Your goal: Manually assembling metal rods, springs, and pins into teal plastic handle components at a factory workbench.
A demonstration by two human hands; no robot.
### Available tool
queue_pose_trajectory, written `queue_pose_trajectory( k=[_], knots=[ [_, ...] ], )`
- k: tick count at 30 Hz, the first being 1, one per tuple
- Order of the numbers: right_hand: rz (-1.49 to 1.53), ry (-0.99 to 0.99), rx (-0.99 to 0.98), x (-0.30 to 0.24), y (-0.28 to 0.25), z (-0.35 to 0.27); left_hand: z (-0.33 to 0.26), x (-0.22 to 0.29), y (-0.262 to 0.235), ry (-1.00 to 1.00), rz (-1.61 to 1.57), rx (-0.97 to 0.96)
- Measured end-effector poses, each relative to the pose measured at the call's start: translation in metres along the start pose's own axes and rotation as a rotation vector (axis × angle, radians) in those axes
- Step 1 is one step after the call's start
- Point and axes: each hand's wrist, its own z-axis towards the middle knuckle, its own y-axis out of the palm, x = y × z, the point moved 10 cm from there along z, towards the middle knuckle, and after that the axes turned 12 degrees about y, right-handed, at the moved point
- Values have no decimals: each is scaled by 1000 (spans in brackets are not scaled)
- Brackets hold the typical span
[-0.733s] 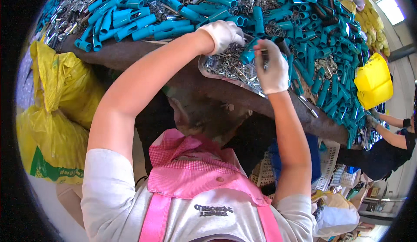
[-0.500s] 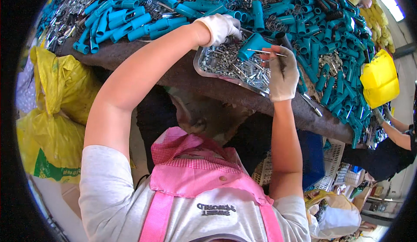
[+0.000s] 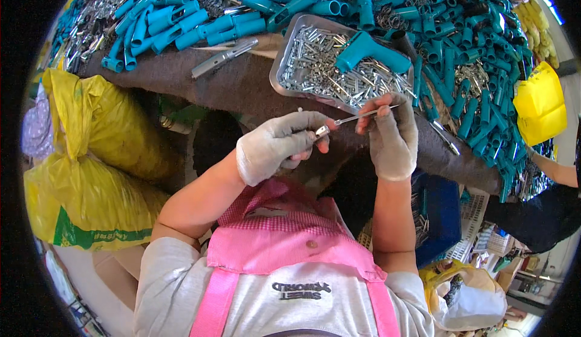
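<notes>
Metal pin point(image 3: 366, 115) pinched between both gloved hands, left hand point(image 3: 281, 145) and right hand point(image 3: 392, 132), near yellow sacks point(image 3: 91, 173).

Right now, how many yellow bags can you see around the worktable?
3: two yellow sacks, one above the other, at the person's left beside the table, and a third yellow bag at its right edge. More may be hidden.

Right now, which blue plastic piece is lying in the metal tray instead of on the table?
The L-shaped blue piece lies on the screws in the metal tray. The other blue tubes lie heaped on the table around it.
</notes>
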Motion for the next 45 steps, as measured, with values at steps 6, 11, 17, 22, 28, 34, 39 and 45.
queue_pose_trajectory(
  k=[6, 11, 17, 22, 28, 34, 39, 45],
  knots=[
    [-62, 121, 5, 13, 7, -15, -15, -8, 11, -48, -71, -39],
    [-93, 129, -17, 13, 8, -23, -22, -14, 18, -84, -148, -49],
    [-92, 139, -38, 15, 3, -35, -25, -26, 28, -102, -252, -102],
    [-67, 149, -43, 17, -4, -44, -25, -37, 35, -160, -256, -67],
    [-108, 184, 66, 23, -10, -54, -27, -51, 35, -238, -208, 30],
    [-316, 311, 39, 64, -8, -70, -28, -47, 37, -198, -150, 114],
    [234, 376, 162, 90, -13, -96, -15, -69, 50, -147, 24, 47],
    [238, 368, 298, 107, -54, -128, -2, -98, 65, -174, 152, -19]
  ],
)
